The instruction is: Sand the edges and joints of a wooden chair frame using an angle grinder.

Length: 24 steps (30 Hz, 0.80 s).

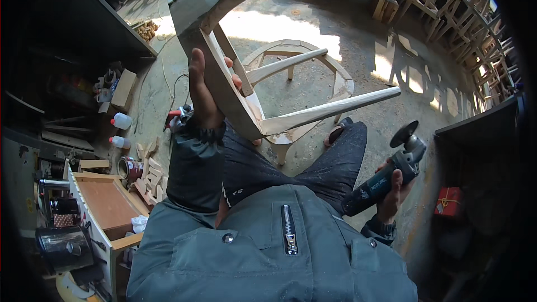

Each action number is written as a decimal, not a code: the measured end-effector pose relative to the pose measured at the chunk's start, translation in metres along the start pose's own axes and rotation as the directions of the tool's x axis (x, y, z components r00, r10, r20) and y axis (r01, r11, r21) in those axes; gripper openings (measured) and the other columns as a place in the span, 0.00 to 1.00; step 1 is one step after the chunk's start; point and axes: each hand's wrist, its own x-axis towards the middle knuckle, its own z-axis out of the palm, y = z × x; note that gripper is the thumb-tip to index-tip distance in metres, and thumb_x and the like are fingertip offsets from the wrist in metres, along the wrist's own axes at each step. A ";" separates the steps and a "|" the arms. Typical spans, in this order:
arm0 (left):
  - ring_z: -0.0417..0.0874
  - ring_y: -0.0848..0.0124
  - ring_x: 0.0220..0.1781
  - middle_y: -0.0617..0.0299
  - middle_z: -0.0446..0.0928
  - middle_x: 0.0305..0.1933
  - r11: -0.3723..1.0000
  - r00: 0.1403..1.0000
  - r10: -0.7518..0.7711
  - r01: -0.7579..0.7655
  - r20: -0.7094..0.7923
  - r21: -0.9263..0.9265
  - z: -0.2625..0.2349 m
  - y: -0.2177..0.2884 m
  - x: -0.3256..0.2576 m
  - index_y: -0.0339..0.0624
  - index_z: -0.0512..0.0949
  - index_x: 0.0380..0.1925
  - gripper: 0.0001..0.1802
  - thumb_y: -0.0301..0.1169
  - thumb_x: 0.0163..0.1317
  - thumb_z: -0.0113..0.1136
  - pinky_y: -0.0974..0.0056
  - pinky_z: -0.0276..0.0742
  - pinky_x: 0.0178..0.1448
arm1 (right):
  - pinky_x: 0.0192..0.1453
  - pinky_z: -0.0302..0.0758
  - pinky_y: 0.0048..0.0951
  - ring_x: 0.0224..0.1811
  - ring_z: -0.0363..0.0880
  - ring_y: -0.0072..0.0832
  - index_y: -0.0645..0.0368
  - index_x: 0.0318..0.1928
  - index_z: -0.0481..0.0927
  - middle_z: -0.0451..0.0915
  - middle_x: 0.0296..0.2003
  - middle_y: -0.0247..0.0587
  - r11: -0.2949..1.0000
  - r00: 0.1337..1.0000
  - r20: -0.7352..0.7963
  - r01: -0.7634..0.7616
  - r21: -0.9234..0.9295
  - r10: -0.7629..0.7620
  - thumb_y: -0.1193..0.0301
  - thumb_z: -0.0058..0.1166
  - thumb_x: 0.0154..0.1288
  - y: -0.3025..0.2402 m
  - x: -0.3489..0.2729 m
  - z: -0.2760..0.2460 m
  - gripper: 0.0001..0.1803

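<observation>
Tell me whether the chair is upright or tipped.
Tipped: the chair lies over the lap, legs pointing sideways, left hand gripping its frame.

At nine o'clock two small white plastic bottles (121,121) with red caps stand on the concrete floor (358,28), one just below the other. A cardboard box (123,89) lies above them, near ten o'clock. Below the bottles there is a round metal tin (130,168), and just beside it a heap of small cut wood pieces (152,178). At eight o'clock a wooden drawer (109,204) with a brown bottom stands open to the top. A black machine (62,246) is at seven o'clock. Many unfinished wooden chairs (447,5) are stacked from one to two o'clock. A red box (448,201) sits at four o'clock.
</observation>
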 end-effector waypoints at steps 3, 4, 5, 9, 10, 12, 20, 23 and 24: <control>0.84 0.67 0.27 0.59 0.78 0.41 0.999 1.000 0.028 -0.028 -0.002 0.017 0.001 -0.001 0.001 0.46 0.74 0.54 0.41 0.75 0.71 0.46 0.62 0.81 0.31 | 0.51 0.85 0.34 0.46 0.86 0.34 0.55 0.79 0.52 0.80 0.48 0.47 0.996 0.972 0.223 -0.059 -0.074 0.074 0.62 0.81 0.60 -0.018 0.004 0.036 0.58; 0.84 0.67 0.27 0.59 0.78 0.41 0.999 1.000 0.030 -0.030 -0.006 0.011 -0.001 -0.002 0.000 0.46 0.74 0.54 0.41 0.75 0.71 0.46 0.62 0.81 0.31 | 0.55 0.84 0.34 0.48 0.86 0.34 0.54 0.79 0.52 0.80 0.50 0.47 0.990 0.955 0.277 -0.079 -0.115 0.109 0.66 0.83 0.57 -0.019 0.006 0.048 0.60; 0.84 0.67 0.27 0.59 0.78 0.41 1.000 1.000 0.023 -0.023 -0.005 0.001 -0.002 -0.004 -0.003 0.46 0.75 0.54 0.41 0.75 0.71 0.46 0.61 0.81 0.30 | 0.59 0.83 0.33 0.52 0.84 0.34 0.54 0.79 0.53 0.79 0.53 0.46 0.988 0.934 0.337 -0.082 -0.128 0.122 0.68 0.84 0.55 -0.023 0.005 0.066 0.60; 0.84 0.68 0.27 0.58 0.78 0.41 0.998 0.998 0.061 -0.061 0.012 0.023 -0.002 -0.002 0.006 0.44 0.75 0.53 0.41 0.74 0.71 0.48 0.62 0.83 0.31 | 0.68 0.79 0.32 0.65 0.77 0.32 0.55 0.78 0.56 0.72 0.65 0.44 0.983 0.887 0.459 0.045 -0.177 0.042 0.73 0.85 0.51 -0.015 0.015 0.100 0.60; 0.84 0.69 0.27 0.58 0.78 0.41 0.998 0.999 0.053 -0.053 -0.003 0.026 0.001 0.002 0.009 0.43 0.74 0.53 0.41 0.74 0.71 0.48 0.63 0.83 0.31 | 0.68 0.79 0.32 0.65 0.77 0.33 0.55 0.78 0.56 0.72 0.65 0.45 0.987 0.881 0.473 0.069 -0.148 0.009 0.74 0.85 0.50 -0.016 0.019 0.105 0.60; 0.84 0.70 0.27 0.58 0.78 0.41 0.998 0.998 0.066 -0.066 -0.006 -0.006 0.003 0.009 0.021 0.43 0.74 0.53 0.41 0.73 0.71 0.50 0.64 0.84 0.32 | 0.69 0.79 0.33 0.65 0.77 0.33 0.55 0.78 0.57 0.71 0.65 0.45 0.986 0.877 0.476 0.129 -0.109 -0.062 0.75 0.84 0.49 -0.024 0.031 0.117 0.60; 0.84 0.68 0.24 0.59 0.79 0.37 0.996 0.999 0.045 -0.043 0.027 -0.074 -0.010 0.005 0.039 0.48 0.74 0.52 0.37 0.72 0.71 0.52 0.62 0.84 0.29 | 0.61 0.84 0.39 0.58 0.85 0.41 0.57 0.76 0.64 0.81 0.58 0.53 0.401 0.401 0.561 0.907 -0.130 -0.725 0.70 0.86 0.46 -0.108 0.124 0.187 0.57; 0.84 0.68 0.22 0.60 0.79 0.35 0.998 0.998 0.056 -0.055 0.014 -0.025 -0.005 0.014 0.036 0.49 0.73 0.53 0.37 0.72 0.72 0.50 0.61 0.84 0.26 | 0.60 0.85 0.39 0.58 0.85 0.38 0.56 0.77 0.63 0.81 0.58 0.52 0.120 0.184 0.560 0.982 -0.149 -0.808 0.70 0.87 0.47 -0.155 0.166 0.204 0.59; 0.84 0.68 0.22 0.60 0.79 0.35 0.998 0.998 0.063 -0.063 0.014 -0.022 -0.004 0.014 0.038 0.49 0.73 0.53 0.37 0.72 0.72 0.50 0.61 0.84 0.26 | 0.57 0.86 0.38 0.55 0.87 0.38 0.57 0.77 0.63 0.83 0.56 0.52 0.048 0.133 0.535 0.984 -0.169 -0.835 0.70 0.87 0.48 -0.166 0.180 0.215 0.58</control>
